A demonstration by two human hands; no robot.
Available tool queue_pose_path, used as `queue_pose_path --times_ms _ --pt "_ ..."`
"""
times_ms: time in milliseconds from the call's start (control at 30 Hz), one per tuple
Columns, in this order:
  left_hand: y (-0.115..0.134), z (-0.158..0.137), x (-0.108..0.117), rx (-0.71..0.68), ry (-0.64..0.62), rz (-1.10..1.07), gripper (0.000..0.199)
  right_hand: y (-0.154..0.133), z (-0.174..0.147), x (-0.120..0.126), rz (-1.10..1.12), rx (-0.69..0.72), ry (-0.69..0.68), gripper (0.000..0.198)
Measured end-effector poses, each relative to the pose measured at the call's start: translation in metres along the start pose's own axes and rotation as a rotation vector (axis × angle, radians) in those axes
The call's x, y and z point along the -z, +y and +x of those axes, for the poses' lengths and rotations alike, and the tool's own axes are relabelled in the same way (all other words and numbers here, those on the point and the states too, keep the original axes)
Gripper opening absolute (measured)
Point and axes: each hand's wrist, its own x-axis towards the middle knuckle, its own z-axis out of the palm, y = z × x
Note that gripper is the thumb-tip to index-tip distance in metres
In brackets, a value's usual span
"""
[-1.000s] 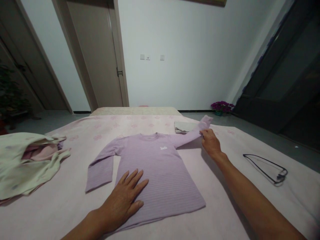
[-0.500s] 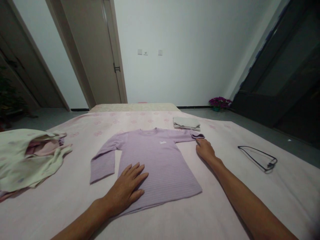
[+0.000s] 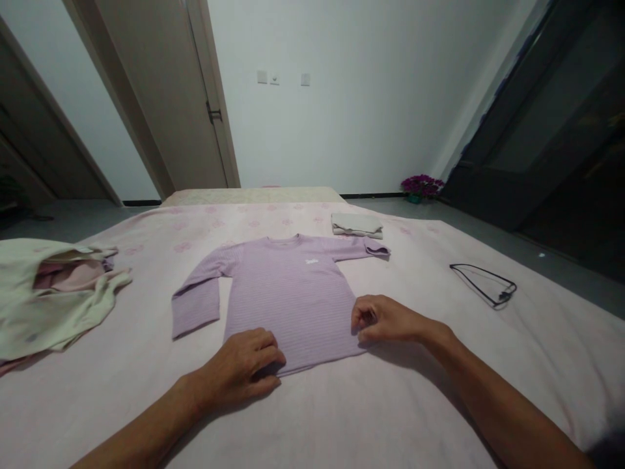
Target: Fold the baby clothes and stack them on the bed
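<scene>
A lilac striped long-sleeved shirt (image 3: 288,299) lies face up on the bed, its left-hand sleeve bent downward and its right-hand sleeve stretched out with the cuff turned back. My left hand (image 3: 239,368) is at the lower left of the hem, fingers curved onto the fabric and the thumb apart from them, resting just below the edge. At the shirt's lower right side edge, my right hand (image 3: 385,319) has its fingers and thumb drawn together in a pinch on the fabric. The exact contact under its fingertips is hidden.
A pale pile of clothes (image 3: 63,299) lies at the left. A folded light-grey cloth (image 3: 357,225) is beyond the right sleeve. A black wire hanger (image 3: 483,283) lies at the right on the pink bedsheet (image 3: 342,417). Purple flowers (image 3: 422,185) stand by the far wall.
My right hand has left the right sleeve's cuff and come down to the shirt's lower right edge. The left hand has slid toward the hem, its fingers now more curled. The view has tilted down.
</scene>
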Motion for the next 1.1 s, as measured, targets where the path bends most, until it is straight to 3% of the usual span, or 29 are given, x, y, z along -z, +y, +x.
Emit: queue_pose_path --times_ms 133,233,333,500,600,733,900,1100 --pt "-0.002 0.001 0.0 -0.018 0.014 -0.002 0.012 -0.026 -0.015 -0.015 -0.366 0.171 -0.064 0.021" --pt "-0.004 0.001 0.0 -0.027 0.023 0.004 0.011 -0.029 -0.017 -0.025 -0.485 0.222 -0.023 0.018" --pt "-0.005 0.0 -0.001 -0.045 0.036 0.019 0.013 -0.025 -0.014 -0.027 -0.483 0.26 0.032 0.022" --pt "-0.005 0.001 -0.004 -0.061 0.073 0.042 0.016 -0.014 -0.006 -0.022 -0.409 0.379 0.307 0.027" --pt "-0.005 0.001 -0.005 -0.075 0.116 0.016 0.018 -0.004 -0.002 -0.027 -0.456 0.485 0.377 0.021" --pt "-0.007 0.001 -0.006 -0.115 0.122 -0.026 0.019 0.006 -0.003 -0.039 -0.59 0.565 0.329 0.019" --pt "-0.01 0.001 -0.007 -0.145 0.118 -0.01 0.02 -0.005 -0.016 -0.036 -0.646 0.499 0.214 0.012" --pt "-0.003 0.001 -0.002 -0.122 0.029 0.041 0.015 -0.016 -0.021 -0.038 -0.705 0.517 0.223 0.013"
